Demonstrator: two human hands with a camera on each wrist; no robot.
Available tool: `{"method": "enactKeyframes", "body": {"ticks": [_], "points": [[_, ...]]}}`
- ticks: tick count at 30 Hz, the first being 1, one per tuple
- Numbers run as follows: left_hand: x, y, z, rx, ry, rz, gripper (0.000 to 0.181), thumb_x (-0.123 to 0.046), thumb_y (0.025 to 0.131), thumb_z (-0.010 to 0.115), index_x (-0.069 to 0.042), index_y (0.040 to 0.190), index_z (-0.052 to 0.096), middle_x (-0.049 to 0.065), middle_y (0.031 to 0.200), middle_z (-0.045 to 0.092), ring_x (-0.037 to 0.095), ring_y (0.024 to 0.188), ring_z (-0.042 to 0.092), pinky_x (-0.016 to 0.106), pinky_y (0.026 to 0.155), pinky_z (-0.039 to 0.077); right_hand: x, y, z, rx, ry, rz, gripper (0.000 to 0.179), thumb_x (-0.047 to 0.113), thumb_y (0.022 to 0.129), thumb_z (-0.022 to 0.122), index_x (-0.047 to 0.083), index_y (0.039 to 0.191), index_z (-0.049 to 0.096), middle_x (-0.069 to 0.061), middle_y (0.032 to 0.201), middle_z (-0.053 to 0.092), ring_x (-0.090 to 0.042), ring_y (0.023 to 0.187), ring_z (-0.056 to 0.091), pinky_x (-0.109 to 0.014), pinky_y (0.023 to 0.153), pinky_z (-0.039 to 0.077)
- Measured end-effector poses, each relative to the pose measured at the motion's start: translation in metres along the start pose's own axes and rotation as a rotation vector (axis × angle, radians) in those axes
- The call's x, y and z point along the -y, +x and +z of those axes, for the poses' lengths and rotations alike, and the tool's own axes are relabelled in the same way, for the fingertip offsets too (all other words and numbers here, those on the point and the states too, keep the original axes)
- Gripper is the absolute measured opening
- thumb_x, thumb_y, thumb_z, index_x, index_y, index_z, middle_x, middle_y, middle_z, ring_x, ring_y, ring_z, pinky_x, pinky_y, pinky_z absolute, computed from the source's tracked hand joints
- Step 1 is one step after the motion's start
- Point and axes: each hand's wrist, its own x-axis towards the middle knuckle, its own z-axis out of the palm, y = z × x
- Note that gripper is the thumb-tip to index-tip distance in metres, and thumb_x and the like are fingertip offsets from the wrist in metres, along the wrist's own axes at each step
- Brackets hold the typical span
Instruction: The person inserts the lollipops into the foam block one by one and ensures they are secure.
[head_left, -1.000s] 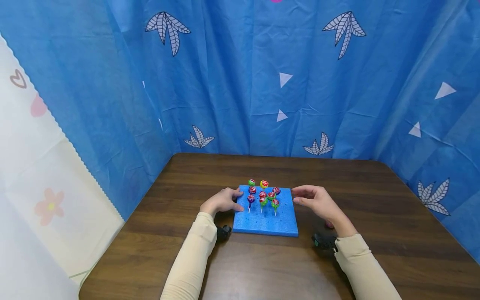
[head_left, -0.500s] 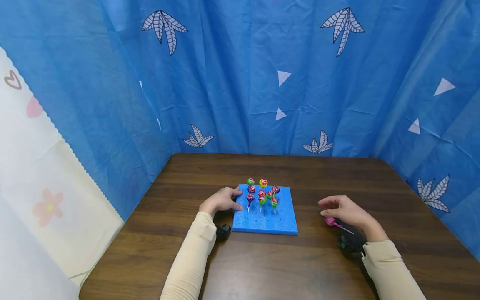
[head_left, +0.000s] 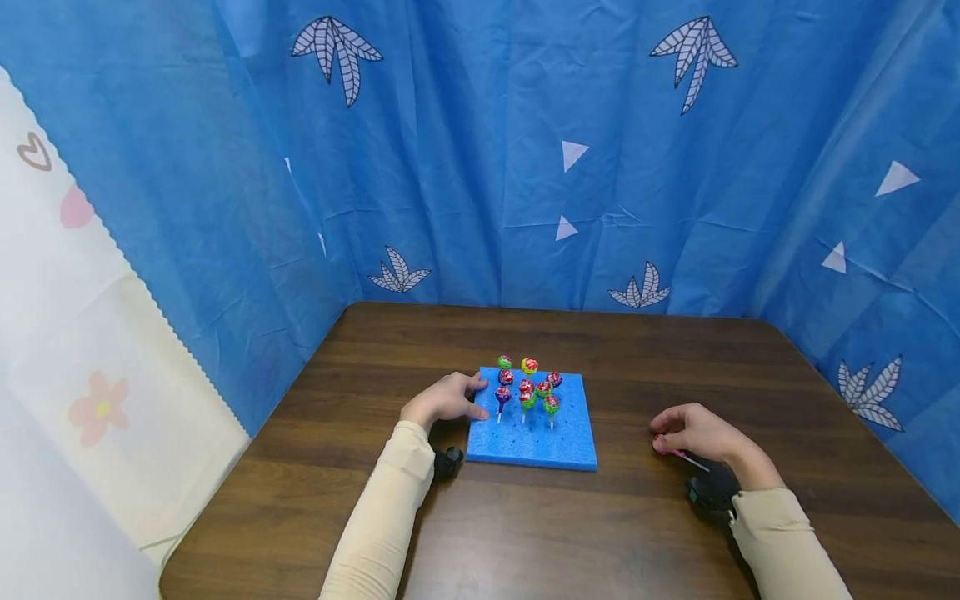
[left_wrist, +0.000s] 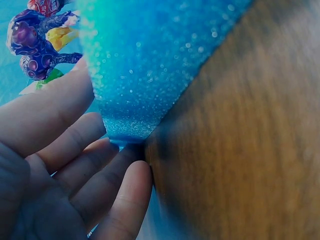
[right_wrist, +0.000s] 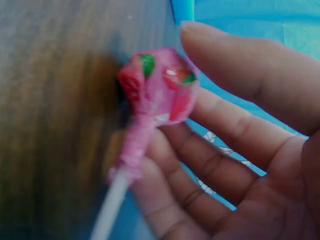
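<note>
My left hand (head_left: pixel 447 398) holds the left edge of a blue foam board (head_left: pixel 536 446), its thumb on the top face and the other fingers along the side. Several wrapped lollipops (head_left: pixel 502 398) stand upright on sticks in the board; purple-wrapped ones (left_wrist: pixel 30 37) show near the thumb in the left wrist view. Away to the right, my right hand (head_left: pixel 701 432) has its thumb and fingers around the head of a pink lollipop (right_wrist: pixel 160 85) low at the table. Its white stick (right_wrist: pixel 111 202) points back toward the wrist. Fingers partly cover the candy in the head view.
The foam board lies on a dark brown wooden table (head_left: pixel 525 525). Blue curtains (head_left: pixel 480 167) hang behind and at the right, with a white flowered curtain (head_left: pixel 97 350) at the left. Small holes dot the board's face.
My right hand has moved right from beside the board, then down onto the pink lollipop, its fingers closing about the candy. The left hand has stayed on the board.
</note>
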Motion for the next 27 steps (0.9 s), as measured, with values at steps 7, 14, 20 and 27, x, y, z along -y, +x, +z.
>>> {"method": "enactKeyframes", "body": {"ticks": [7,14,20,27], "points": [[0.001,0.0,0.001,0.0,-0.001,-0.002,0.068,-0.028,0.089,0.076,-0.014,0.149,0.049,0.006,0.163,0.033,0.031,0.153,0.028,0.052,0.122,0.03,0.001,-0.001,0.0,0.002,-0.038,0.026,0.028,0.01,0.089,0.074,-0.01,0.107,0.066,-0.008,0.089,0.065,-0.02,0.074,0.056,-0.03,0.064,0.052],[-0.002,0.0,0.0,-0.004,0.01,0.002,0.068,-0.027,0.088,0.077,-0.013,0.149,0.049,0.008,0.163,0.034,0.033,0.152,0.029,0.052,0.121,0.031,-0.001,-0.003,-0.001,0.024,0.002,0.014,0.021,0.009,0.088,0.074,-0.008,0.099,0.067,-0.007,0.084,0.065,-0.017,0.07,0.056,-0.028,0.061,0.053],[-0.002,0.0,0.0,0.005,0.023,0.006,0.067,-0.027,0.089,0.076,-0.013,0.149,0.049,0.009,0.163,0.034,0.032,0.152,0.029,0.051,0.121,0.03,0.002,-0.002,0.0,0.0,0.032,0.017,0.021,0.008,0.09,0.072,-0.008,0.102,0.067,-0.009,0.088,0.067,-0.019,0.076,0.059,-0.028,0.068,0.056],[-0.002,0.0,0.0,0.003,0.017,0.001,0.067,-0.027,0.09,0.075,-0.014,0.149,0.049,0.008,0.163,0.034,0.032,0.152,0.029,0.052,0.121,0.03,0.02,0.004,0.001,-0.078,0.067,-0.015,0.029,0.016,0.093,0.07,-0.007,0.11,0.066,-0.013,0.095,0.069,-0.021,0.079,0.062,-0.029,0.073,0.059]]}}
